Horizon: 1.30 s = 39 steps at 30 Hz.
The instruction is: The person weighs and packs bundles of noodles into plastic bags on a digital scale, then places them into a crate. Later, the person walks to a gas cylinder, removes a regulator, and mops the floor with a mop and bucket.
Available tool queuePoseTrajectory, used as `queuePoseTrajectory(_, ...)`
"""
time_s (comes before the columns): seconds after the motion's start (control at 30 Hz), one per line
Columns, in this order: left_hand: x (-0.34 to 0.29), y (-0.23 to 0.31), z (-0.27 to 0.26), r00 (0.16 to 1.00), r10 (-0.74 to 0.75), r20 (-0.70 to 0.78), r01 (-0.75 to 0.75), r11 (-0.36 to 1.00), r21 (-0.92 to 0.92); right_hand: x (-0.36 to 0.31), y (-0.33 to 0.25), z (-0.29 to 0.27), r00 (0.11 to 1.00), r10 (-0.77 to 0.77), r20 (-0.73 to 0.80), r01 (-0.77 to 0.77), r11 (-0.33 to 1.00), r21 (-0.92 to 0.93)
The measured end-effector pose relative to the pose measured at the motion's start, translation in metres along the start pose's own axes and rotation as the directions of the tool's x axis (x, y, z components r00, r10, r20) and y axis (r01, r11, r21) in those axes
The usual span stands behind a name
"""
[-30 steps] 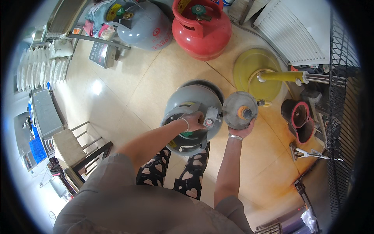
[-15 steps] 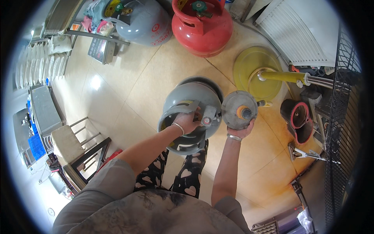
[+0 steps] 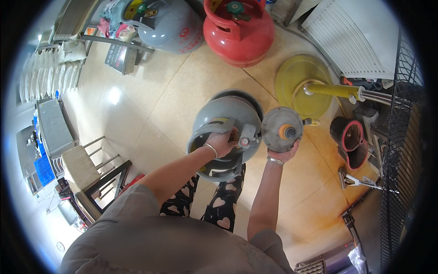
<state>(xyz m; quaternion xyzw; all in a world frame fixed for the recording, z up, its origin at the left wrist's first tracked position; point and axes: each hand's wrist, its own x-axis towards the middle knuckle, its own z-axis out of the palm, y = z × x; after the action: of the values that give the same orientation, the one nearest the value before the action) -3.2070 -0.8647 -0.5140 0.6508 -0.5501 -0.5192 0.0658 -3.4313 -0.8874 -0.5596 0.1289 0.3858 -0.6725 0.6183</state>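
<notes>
A grey gas cylinder (image 3: 207, 112) with an open collar stands on the floor in front of my legs. My left hand (image 3: 221, 144) reaches inside the collar, its fingers curled against the left side of the valve (image 3: 245, 141); what they grip is partly hidden. To the right of the valve, a round grey gas regulator (image 3: 278, 119) with an orange ring and dark knob is tilted toward me, close to the valve outlet. Whether they are joined, I cannot tell. My right hand (image 3: 286, 154) grips the regulator by its lower edge. A short yellowish fitting sticks out from its far right side.
A red gas cylinder (image 3: 239, 39) and another grey cylinder (image 3: 171, 29) stand at the back. Right of them are a yellow round base with a pole (image 3: 301, 73) and a black-red container (image 3: 337, 130). A stool (image 3: 80, 169) stands left; black mesh (image 3: 394, 192) lines the right.
Both hands stay nearly where they were, at the valve and under the regulator. The whole view has shifted slightly.
</notes>
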Motion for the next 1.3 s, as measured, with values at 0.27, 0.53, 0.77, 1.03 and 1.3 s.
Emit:
queuePoseTrajectory(0.27, 0.001, 0.005, -0.007, 0.995, -0.047, 0.089, 0.043, 0.998, 0.040, 0.000, 0.000, 0.000, 0.999, 0.018, -0.029, -0.018, 1.000, -0.002)
queuePoseTrajectory(0.53, 0.008, 0.010, -0.011, 0.962, -0.089, 0.259, 0.059, 0.991, 0.119, -0.002, -0.002, 0.004, 0.997, 0.036, -0.062, -0.037, 0.999, -0.017)
queuePoseTrajectory(0.77, 0.042, 0.007, 0.007, 0.886, -0.109, 0.451, 0.012, 0.977, 0.212, 0.000, -0.002, -0.002, 0.999, 0.049, 0.010, -0.049, 0.999, 0.005)
queuePoseTrajectory(1.03, 0.063, -0.014, 0.009, 0.722, -0.082, 0.687, 0.068, 0.997, 0.046, 0.002, -0.001, -0.005, 0.998, 0.057, 0.030, -0.058, 0.998, 0.028)
queuePoseTrajectory(1.3, 0.050, -0.003, 0.014, 0.891, 0.018, 0.454, -0.114, 0.976, 0.187, 0.001, 0.000, -0.001, 0.998, 0.044, -0.045, -0.045, 0.999, -0.015)
